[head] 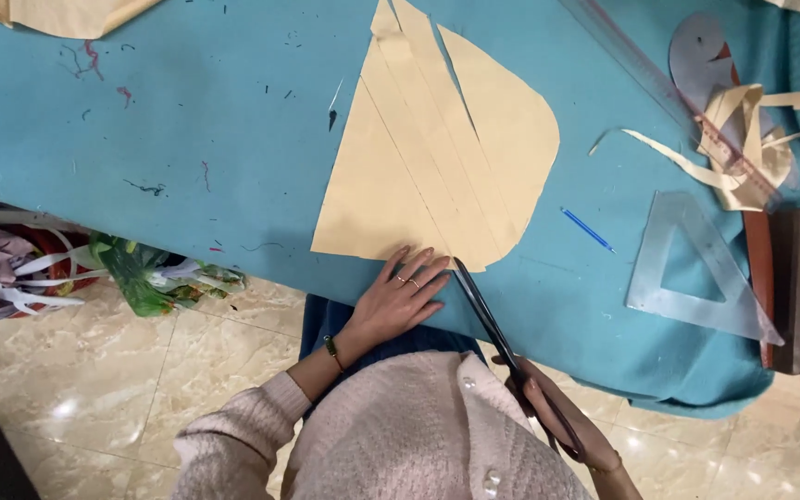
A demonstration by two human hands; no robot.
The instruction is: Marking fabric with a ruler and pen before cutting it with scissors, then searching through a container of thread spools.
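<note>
A tan sheet of fabric (pixel 391 185), cut partly into long strips with one rounded side, lies on the teal table cover (pixel 187 139). My left hand (pixel 398 298) rests flat on the near edge of the sheet, fingers spread, rings on two fingers. My right hand (pixel 557 421) grips the handles of long dark scissors (pixel 483 310). The blade tips touch the sheet's near edge just right of my left fingers.
A blue pen (pixel 588 230) and a clear plastic triangle (pixel 696 273) lie to the right. A long clear ruler (pixel 668 93), a curved template (pixel 696 56) and loose tan strips (pixel 743 148) sit at far right. Bags of scraps (pixel 94 273) lie on the tiled floor at left.
</note>
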